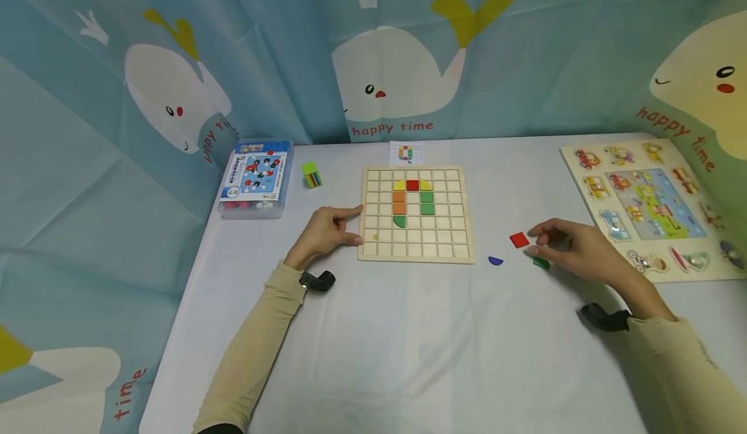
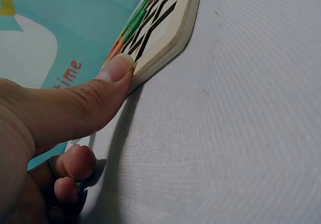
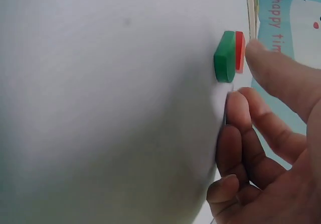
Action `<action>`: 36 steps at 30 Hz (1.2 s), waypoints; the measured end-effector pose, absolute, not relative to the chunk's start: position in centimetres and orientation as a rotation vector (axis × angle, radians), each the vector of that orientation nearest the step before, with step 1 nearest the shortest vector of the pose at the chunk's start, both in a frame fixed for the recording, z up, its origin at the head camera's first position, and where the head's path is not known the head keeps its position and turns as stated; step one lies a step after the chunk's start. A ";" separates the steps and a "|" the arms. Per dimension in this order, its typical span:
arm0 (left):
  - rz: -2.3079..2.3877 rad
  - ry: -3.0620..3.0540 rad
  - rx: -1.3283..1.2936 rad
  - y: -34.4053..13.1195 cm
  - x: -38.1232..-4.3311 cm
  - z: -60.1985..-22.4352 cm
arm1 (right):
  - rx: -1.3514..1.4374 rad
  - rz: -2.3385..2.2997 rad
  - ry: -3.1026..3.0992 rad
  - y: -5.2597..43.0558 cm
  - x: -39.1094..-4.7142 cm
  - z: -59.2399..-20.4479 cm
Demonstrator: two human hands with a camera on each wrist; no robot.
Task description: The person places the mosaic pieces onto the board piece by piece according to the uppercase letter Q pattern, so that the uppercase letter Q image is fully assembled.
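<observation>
My left hand [image 1: 324, 234] is at the left side of a wooden grid board [image 1: 412, 257], index finger and thumb spread along its edge. In the left wrist view the straight thumb [image 2: 113, 73] touches the board's rim and the other visible fingers are bent. Coloured pieces sit in the grid: a red square [image 1: 413, 185], yellow corners, orange and green squares and a green quarter-round [image 1: 399, 221]. My right hand [image 1: 569, 247] hovers by a loose red square [image 1: 519, 240] and a green piece [image 1: 541, 263], thumb and fingers apart. A blue half-round [image 1: 495, 261] lies left of them.
A small pattern card [image 1: 405, 154] lies behind the board. To its left are a green block with coloured stripes [image 1: 312, 174] and a clear plastic box [image 1: 255, 180]. A wooden picture puzzle [image 1: 659, 191] lies at right. A whale-print curtain [image 1: 280, 51] hangs behind the table.
</observation>
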State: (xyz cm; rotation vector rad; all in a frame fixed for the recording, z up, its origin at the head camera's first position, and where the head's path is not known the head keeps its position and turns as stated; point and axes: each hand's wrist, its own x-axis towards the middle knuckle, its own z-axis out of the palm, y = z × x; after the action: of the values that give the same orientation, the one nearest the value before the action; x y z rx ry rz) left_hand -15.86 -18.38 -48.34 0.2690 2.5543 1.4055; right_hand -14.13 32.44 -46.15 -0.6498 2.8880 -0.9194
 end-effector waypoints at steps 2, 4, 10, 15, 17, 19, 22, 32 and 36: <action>1.400 2.552 0.271 -18.3 -15.8 -48.3 | -0.653 -0.929 2.886 32.2 -14.3 -46.2; 1.397 2.552 0.273 -18.3 -15.8 -48.3 | -0.662 -0.927 2.886 32.0 -14.4 -46.3; 1.375 2.560 0.270 -18.3 -15.8 -48.2 | -0.671 -0.923 2.880 31.8 -14.6 -46.3; 1.377 2.559 0.262 -18.3 -15.7 -48.3 | -0.692 -0.927 2.855 31.5 -14.7 -46.1; 1.378 2.559 0.263 -18.4 -15.7 -48.4 | -0.694 -0.917 2.843 31.4 -14.7 -46.0; 1.379 2.559 0.268 -18.4 -15.7 -48.4 | -0.687 -0.904 2.836 31.3 -14.8 -45.9; 1.383 2.558 0.274 -18.3 -15.6 -48.4 | -0.693 -0.893 2.833 31.3 -14.9 -46.0; 1.389 2.571 0.280 -18.4 -15.8 -48.5 | -0.723 -0.843 2.841 31.2 -15.2 -46.2; 1.389 2.576 0.295 -18.4 -15.9 -48.5 | -0.710 -0.821 2.857 31.0 -15.3 -46.0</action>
State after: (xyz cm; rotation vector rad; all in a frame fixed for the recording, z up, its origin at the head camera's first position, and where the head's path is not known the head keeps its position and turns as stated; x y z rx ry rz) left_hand -15.86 -18.44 -48.51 0.2951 2.5757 1.3893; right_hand -15.28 31.00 -46.00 -0.7103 2.8570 -0.8206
